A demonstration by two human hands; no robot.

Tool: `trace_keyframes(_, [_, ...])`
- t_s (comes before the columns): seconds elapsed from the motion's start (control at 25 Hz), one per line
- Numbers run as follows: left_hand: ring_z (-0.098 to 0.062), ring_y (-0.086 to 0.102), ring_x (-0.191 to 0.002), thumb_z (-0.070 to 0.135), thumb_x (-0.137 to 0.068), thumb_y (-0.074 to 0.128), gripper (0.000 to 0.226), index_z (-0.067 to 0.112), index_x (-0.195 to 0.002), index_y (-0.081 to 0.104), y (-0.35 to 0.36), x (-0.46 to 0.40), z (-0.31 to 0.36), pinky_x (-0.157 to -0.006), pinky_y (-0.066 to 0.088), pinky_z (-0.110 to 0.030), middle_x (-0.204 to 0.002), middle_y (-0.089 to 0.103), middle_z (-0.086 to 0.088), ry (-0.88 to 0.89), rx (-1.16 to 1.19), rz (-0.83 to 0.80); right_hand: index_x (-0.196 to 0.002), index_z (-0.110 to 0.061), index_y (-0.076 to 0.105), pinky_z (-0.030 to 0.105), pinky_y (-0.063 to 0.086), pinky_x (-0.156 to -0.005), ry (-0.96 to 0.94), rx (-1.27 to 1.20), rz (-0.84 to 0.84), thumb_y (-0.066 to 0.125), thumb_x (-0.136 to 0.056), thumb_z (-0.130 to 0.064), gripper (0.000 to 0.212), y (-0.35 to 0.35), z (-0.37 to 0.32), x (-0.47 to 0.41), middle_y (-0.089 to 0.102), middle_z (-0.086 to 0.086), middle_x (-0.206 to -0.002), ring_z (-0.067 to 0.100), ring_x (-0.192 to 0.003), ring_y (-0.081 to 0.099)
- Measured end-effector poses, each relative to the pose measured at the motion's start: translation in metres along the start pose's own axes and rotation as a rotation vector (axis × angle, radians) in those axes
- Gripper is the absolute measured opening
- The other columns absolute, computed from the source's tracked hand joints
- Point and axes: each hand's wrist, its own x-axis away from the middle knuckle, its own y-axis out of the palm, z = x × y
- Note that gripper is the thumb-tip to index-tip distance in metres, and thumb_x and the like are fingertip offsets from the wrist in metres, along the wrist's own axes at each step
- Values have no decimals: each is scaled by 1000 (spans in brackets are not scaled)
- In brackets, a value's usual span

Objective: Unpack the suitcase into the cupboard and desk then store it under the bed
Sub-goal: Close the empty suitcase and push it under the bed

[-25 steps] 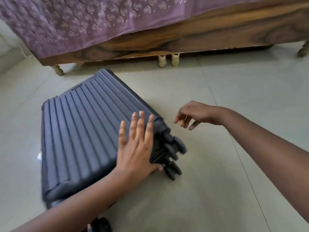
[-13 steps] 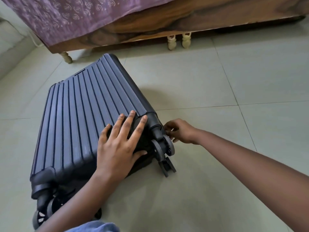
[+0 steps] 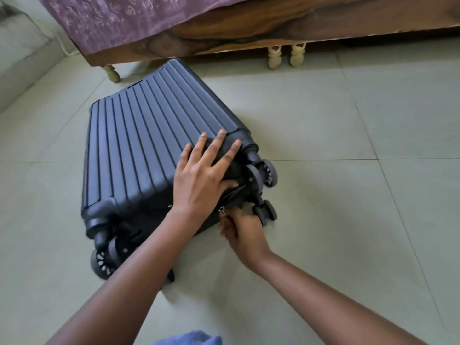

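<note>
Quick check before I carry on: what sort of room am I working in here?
Most likely a bedroom. A wooden bed frame on turned legs carries a purple patterned bedspread, and the dark ribbed suitcase lies on a pale tiled floor beside it.

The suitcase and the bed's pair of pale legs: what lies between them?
Only bare floor tiles, in the head view, between suitcase and legs.
</note>
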Motion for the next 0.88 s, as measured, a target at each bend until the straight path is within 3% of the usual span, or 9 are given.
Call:
trace_keyframes(0.2, [-23,48,-127,26,-85,67,42,8,-122,59,-36,63,-23,-107,36,-37,-130,56,-8,-270,352,275,-82,-3,64,40,44,-58,3,51,124,50,-89,-20,23,19,-5,-4,68,19,-73,39,-68,64])
trace_keyframes(0.32, [-19,51,-114,44,-83,65,47,13,-117,54,-49,113,-78,-100,37,-27,-119,51,-1,-993,638,430,-76,-1,64,41,47,-59,79,89,140,60,-88,-16,20,22,-4,-13,69,19,-71,39,-70,64])
trace_keyframes(0.4, [-21,59,-102,63,-76,60,55,18,-108,62,-46,121,-110,-90,46,-36,-115,60,-6,-1424,1227,135,-75,-2,65,40,50,-60,97,89,132,62,-85,-13,15,24,-8,-14,70,17,-70,37,-70,65])
trace_keyframes(0.48, [-25,67,-86,64,-77,57,54,15,-93,72,-42,118,-120,-76,53,-36,-99,69,-13,-1388,1536,-39,-74,-4,66,38,52,-62,116,67,101,63,-84,-11,13,18,-7,-16,70,15,-69,34,-69,67])
trace_keyframes(0.56, [-25,68,-80,58,-79,58,48,14,-93,70,-44,106,-110,-72,54,-34,-94,68,-14,-1212,1561,-70,-73,-4,67,44,55,-64,163,13,112,60,-82,-8,11,8,3,-21,69,16,-66,34,-66,67])
trace_keyframes(0.64, [-22,65,-92,69,-74,56,62,17,-106,65,-46,96,-97,-86,50,-38,-104,66,-9,-1051,1497,-152,-71,-3,67,48,55,-61,146,-5,149,58,-81,-9,14,1,1,-19,68,16,-63,33,-62,67])
trace_keyframes(0.72, [-12,53,-117,91,-54,45,90,31,-119,61,-51,87,-81,-106,33,-35,-125,62,6,-892,1438,-244,-66,-6,65,37,53,-53,-33,13,136,57,-81,-16,20,6,-17,-4,65,7,-56,19,-53,62])
trace_keyframes(0.8, [-1,36,-129,94,-46,34,86,50,-118,51,-65,66,-62,-112,16,-31,-141,45,21,-803,1474,-307,-60,-9,62,31,43,-48,-167,3,149,53,-83,-22,28,16,-47,6,60,1,-49,13,-47,52])
trace_keyframes(0.88, [0,37,-126,83,-61,21,76,50,-127,40,-80,42,-46,-111,17,-29,-140,41,23,-742,1538,-356,-64,-8,64,31,46,-51,-96,-136,199,55,-88,-22,29,9,-63,4,64,4,-54,15,-51,59])
